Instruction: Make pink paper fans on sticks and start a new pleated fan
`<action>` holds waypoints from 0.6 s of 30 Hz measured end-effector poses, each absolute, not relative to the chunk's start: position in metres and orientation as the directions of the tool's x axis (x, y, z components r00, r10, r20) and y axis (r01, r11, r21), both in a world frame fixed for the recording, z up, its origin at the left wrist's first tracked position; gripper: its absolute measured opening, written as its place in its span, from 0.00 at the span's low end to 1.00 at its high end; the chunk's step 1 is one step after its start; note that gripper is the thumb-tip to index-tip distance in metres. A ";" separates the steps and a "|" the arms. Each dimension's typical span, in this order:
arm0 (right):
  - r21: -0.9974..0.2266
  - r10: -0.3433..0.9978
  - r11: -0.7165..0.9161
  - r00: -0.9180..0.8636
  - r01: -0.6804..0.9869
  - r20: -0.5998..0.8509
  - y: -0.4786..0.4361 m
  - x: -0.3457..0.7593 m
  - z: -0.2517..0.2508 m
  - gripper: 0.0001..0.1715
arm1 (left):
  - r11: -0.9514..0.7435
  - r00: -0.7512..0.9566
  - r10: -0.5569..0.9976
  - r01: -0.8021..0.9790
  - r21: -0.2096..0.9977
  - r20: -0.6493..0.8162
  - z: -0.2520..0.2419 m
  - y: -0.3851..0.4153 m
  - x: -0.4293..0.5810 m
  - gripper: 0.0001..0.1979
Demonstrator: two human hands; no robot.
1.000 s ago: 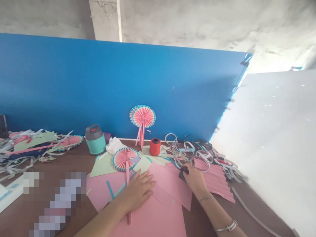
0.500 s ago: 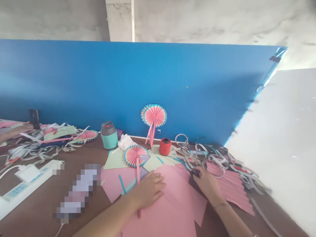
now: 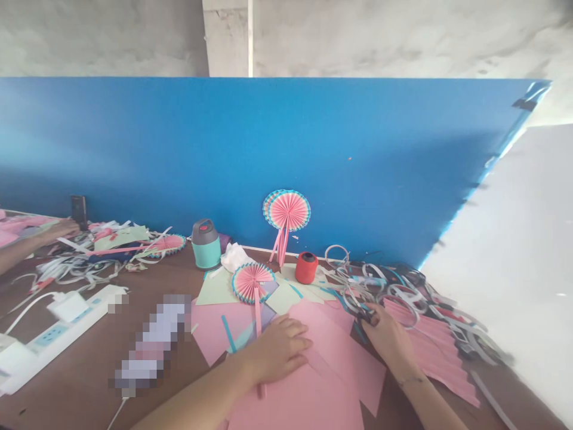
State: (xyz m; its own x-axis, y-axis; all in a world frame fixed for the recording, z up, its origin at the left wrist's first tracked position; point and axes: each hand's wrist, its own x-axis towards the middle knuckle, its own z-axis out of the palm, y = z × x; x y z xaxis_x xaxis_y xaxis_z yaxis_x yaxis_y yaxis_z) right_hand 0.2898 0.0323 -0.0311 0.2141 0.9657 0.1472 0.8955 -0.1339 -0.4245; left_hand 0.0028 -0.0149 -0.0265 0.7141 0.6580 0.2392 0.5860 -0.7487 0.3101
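Atop the pink paper sheets point(image 3: 313, 406), directly before us, our left hand point(image 3: 282, 349) lay palm down, fingers loosely spread; we judged that its weight steadied the overlapping layers. The handle point(image 3: 258, 316) of a pleated paper fan point(image 3: 253, 283) ran beneath it, the disc lying over pale green sheets point(image 3: 215, 291). At the stack's right edge, our right hand point(image 3: 387, 331) curled its fingers by a dark object point(image 3: 369, 318); contact was hidden, so we could not tell whether it pinched anything. Beside that wrist lay a corrugated pink sheet point(image 3: 441, 346), tangled pale strips point(image 3: 358, 289) crowding its far side. Farther back, another fan point(image 3: 289, 210) leaned against the blue partition point(image 3: 215, 149), presumably for support. That wall closed the rear; brown tabletop point(image 3: 154, 278) gave most room leftward, toward the white power strip point(image 3: 42, 358).
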 end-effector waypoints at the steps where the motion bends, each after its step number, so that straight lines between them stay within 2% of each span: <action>1: -0.425 0.968 -0.134 0.211 0.895 0.139 0.033 0.291 -0.032 0.18 | -0.750 0.715 0.656 0.585 0.308 0.239 -0.026 -0.015 0.003 0.16; 7: -0.441 0.975 -0.137 0.198 0.887 0.095 0.034 0.294 -0.036 0.16 | -0.753 0.723 0.652 0.582 0.307 0.230 -0.025 -0.017 0.003 0.16; 9: -0.443 0.970 -0.125 0.204 0.888 0.134 0.031 0.289 -0.033 0.17 | -0.746 0.721 0.658 0.585 0.319 0.218 -0.024 -0.018 0.003 0.17; 12: -0.430 0.970 0.041 0.066 0.902 0.233 0.024 0.278 -0.030 0.17 | -0.745 0.722 0.657 0.581 0.326 0.215 -0.024 -0.019 0.003 0.17; 15: -0.360 0.964 0.222 -0.148 0.906 0.222 0.016 0.264 -0.027 0.13 | -0.746 0.725 0.656 0.579 0.330 0.209 -0.024 -0.019 0.003 0.18; 18: -0.276 0.949 0.278 -0.218 0.920 0.230 0.010 0.254 -0.027 0.13 | -0.740 0.725 0.660 0.582 0.336 0.196 -0.022 -0.019 0.003 0.18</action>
State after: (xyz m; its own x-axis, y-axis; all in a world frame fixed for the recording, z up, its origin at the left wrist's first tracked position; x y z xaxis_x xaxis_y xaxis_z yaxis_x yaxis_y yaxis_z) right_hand 0.2542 0.0101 -0.0269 -0.2176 0.9486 0.2300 0.9202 0.2779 -0.2755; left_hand 0.0031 -0.0193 -0.0218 0.7255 0.6598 0.1958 0.5824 -0.7401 0.3363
